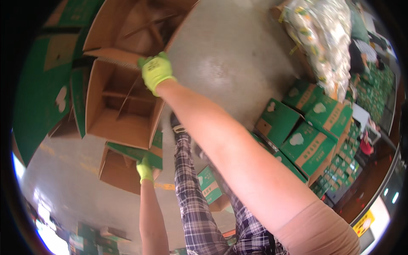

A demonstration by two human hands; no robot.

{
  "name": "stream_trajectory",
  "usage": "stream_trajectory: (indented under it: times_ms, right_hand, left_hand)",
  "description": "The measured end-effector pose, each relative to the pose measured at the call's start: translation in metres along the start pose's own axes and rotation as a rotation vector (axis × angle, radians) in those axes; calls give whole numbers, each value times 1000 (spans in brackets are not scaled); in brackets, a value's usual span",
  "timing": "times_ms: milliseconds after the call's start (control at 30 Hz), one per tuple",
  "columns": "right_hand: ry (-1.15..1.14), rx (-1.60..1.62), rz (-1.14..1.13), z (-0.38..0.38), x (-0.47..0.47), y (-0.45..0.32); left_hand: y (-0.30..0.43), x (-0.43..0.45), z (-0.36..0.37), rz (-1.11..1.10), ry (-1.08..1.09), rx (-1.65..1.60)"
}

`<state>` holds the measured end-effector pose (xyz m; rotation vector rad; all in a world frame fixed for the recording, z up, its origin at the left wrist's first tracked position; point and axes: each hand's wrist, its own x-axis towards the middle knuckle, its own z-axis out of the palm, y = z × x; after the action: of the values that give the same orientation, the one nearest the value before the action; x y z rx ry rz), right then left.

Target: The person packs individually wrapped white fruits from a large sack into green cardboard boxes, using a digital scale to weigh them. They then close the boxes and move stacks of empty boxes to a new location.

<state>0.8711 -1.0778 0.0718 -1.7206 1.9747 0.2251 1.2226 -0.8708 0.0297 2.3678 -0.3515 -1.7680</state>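
Both hands wear yellow-green gloves. My right hand (156, 72) grips the rim where two open brown cardboard boxes meet. The upper box (127, 19) and the middle box (118, 127) both show crossed cardboard dividers inside. Below them, my left hand (145, 172) holds the green outer edge of a lower open cardboard box (116, 169); some of its fingers are hidden. That box lies tilted, partly behind the middle one.
Large green cartons (41, 86) stand at the left. Closed green cartons (306, 146) are stacked at the right, beside a clear plastic-wrapped heap (322, 41). Another carton (212, 188) sits by my legs. People are at the far right, near many green cartons.
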Motion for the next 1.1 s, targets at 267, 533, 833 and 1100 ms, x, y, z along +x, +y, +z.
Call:
stream_trajectory:
  times_ms: [267,533,833,1100]
  right_hand:
    - [141,219,247,51,-147,106]
    - [453,245,492,48,-294,304]
    - [739,1045,783,71,-404,384]
    - [505,1399,1032,191,-444,185]
  left_hand:
    - [83,-108,9,211,18,359]
    - [47,-167,145,546,-329,728]
    - [-58,-255,363,452,-964,746]
    - [185,-310,230,895,-631,441]
